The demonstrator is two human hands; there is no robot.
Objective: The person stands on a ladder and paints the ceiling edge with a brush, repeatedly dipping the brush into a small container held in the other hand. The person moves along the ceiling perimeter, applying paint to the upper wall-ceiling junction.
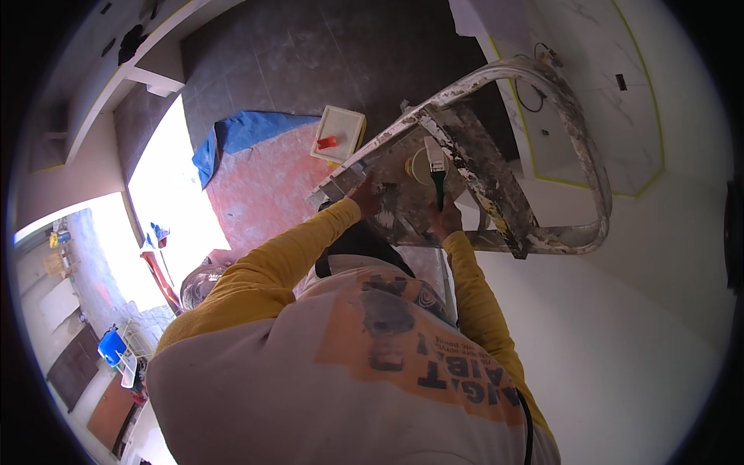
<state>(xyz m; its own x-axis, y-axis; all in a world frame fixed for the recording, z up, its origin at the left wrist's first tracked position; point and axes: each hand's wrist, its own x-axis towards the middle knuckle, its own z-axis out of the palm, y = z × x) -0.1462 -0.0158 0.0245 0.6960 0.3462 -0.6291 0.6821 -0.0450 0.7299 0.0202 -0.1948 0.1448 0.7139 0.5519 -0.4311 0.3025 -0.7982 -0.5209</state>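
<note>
A paintbrush (436, 159) with a dark green handle and pale bristles is in my right hand (446, 220), which is closed around the handle. Its bristles point away from me, over a round white paint tub (421, 166) on the top of a paint-splattered stepladder (496, 174). My left hand (365, 198) is at the ladder's left edge, seemingly closed on it, beside a grey block-like part (341, 184). Shadow hides some of the left fingers.
Below stands a white-lidded bucket (339, 133) with a red item (327, 142) on it. A blue sheet (256, 130) and a pinkish cover (260, 182) lie over dark floor tiles (271, 58). A white wall (612, 333) is on the right. Bright light enters at left.
</note>
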